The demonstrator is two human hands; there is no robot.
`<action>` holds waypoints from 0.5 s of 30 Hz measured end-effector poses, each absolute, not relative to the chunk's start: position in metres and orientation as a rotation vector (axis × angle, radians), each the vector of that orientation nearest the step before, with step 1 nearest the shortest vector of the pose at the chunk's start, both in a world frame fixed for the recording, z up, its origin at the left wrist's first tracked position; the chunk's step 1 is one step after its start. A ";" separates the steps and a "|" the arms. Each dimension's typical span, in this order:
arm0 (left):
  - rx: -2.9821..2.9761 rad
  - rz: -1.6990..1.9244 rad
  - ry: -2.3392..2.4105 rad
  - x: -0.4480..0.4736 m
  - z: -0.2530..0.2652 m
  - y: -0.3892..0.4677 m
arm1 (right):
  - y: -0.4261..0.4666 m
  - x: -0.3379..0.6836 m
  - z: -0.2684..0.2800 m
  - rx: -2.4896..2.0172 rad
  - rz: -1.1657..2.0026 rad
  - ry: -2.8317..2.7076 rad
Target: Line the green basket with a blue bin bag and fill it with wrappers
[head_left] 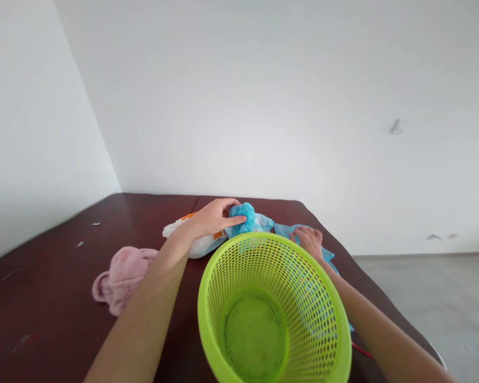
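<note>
The left hand [214, 217] reaches across the dark wooden table [51, 276], its fingers curled over and pinching a bunched turquoise cloth [248, 219] at the far side; the grip looks closed on the fabric. Just beneath that hand lies a white cloth with orange trim [195, 246], touching the turquoise one. The right hand [309, 240] rests flat, fingers loosely spread, palm down on a light blue cloth [287, 231] that runs along the table's right edge behind the basket; it presses the cloth rather than grasping it. In front of both hands, between the forearms, stands a lime green plastic mesh basket [331, 340], upright, with nothing in it. To the left, apart from the others, lies a crumpled pink towel [122, 276]. No writing or labels are legible anywhere.
</note>
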State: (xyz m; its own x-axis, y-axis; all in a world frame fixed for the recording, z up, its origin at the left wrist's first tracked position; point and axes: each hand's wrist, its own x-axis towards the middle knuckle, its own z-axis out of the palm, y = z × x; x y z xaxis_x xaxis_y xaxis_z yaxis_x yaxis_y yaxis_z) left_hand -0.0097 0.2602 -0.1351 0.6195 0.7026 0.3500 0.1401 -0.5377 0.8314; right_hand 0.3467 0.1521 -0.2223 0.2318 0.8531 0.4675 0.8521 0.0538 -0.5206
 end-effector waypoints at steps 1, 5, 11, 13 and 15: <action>2.024 0.910 0.678 -0.009 -0.135 0.261 | 0.162 0.347 -0.222 -1.738 0.007 -1.560; 1.989 1.063 0.851 0.005 -0.145 0.272 | 0.206 0.331 -0.195 -1.258 0.623 -1.549; 1.804 0.985 0.845 0.035 -0.166 0.278 | 0.239 0.276 -0.187 -0.735 1.199 -1.453; 1.775 0.936 0.818 0.038 -0.168 0.276 | 0.244 0.265 -0.196 -0.750 1.217 -1.451; 1.789 0.894 0.814 0.037 -0.167 0.276 | 0.249 0.259 -0.202 -0.772 1.197 -1.462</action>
